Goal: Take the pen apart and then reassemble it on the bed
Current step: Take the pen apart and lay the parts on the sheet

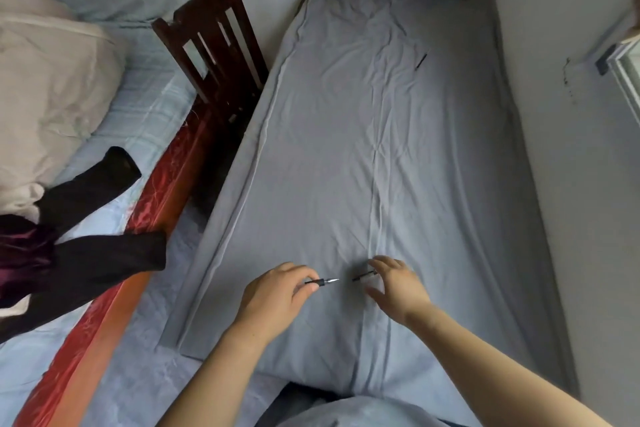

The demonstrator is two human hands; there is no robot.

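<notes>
My left hand (277, 291) pinches the pen's front part (323, 282), a dark grip section with a silver pointed tip aimed right. A short gap away, my right hand (398, 284) has its fingers spread over a thin dark pen piece (363, 276), touching its right end with the fingertips; whether it grips that piece I cannot tell. Both hands hover low over the grey sheet of the narrow bed (381, 166). Far up the bed lies another thin dark pen part (421, 61), alone on the sheet.
A dark wooden chair back (211, 42) stands against the bed's left edge. Further left is a second bed with a red frame (152, 204), pale pillows (45, 87) and dark clothing (90, 236). A grey wall (571, 149) runs along the right.
</notes>
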